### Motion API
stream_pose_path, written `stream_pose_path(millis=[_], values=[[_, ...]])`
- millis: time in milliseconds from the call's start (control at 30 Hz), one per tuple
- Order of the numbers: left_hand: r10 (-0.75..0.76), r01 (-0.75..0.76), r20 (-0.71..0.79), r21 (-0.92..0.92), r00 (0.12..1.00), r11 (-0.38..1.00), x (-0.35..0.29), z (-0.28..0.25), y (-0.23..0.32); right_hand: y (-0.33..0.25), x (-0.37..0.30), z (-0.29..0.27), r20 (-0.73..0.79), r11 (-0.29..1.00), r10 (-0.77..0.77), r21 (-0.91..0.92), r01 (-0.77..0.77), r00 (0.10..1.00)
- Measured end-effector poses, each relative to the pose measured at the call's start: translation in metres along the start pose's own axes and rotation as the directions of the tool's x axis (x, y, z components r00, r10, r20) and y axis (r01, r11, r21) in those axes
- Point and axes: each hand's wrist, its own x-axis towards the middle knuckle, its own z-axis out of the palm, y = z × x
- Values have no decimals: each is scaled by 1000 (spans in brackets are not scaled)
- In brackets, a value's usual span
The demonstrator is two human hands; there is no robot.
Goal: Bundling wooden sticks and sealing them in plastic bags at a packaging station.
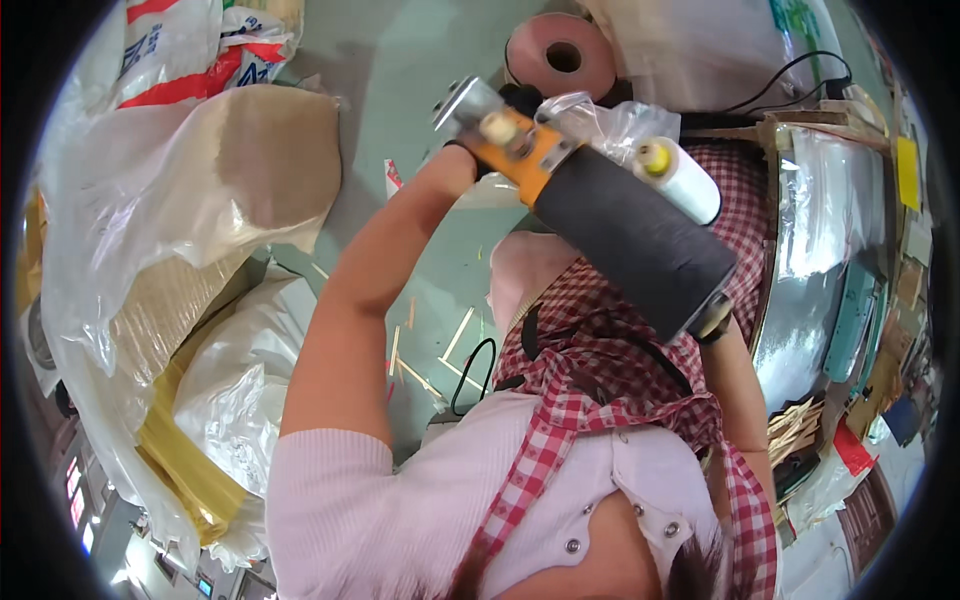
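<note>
A hand-held bag sewing machine (630, 235) hangs tilted before my body. It has a thick black body, an orange section and a blurred metal head toward the far left. A cone of white thread (690, 187) with a yellow core sits along its side. My left hand (463, 150), in a black glove, is closed on the machine near the metal head; its fingers are mostly hidden. At the near right end of the black body, my gloved right hand (713, 325) grips the machine from behind. Clear plastic film (600, 120) lies beyond the thread cone.
A pink roll (530, 60) stands on the green floor at the back. Large plastic-wrapped bundles (265, 160) crowd the left. Thin wooden sticks (460, 335) lie scattered on the floor. To my right, an open carton (773, 220) contains clear plastic packs (815, 270).
</note>
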Motion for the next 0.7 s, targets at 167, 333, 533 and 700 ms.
stream_pose_path(millis=[167,333,533,700], values=[[54,-7,5,999,999,54,101,89,65,-92,24,-19,357,986,118,-156,-65,927],[151,-128,122,991,981,33,120,104,79,-91,52,-11,431,982,-119,-85,171,895],[88,187,-185,982,979,-17,47,86,96,-126,60,2,429,984,-134,164,69,893],[240,407,-494,850,836,334,-16,58,82,-130,157,-20,224,951,-234,-151,271,946]])
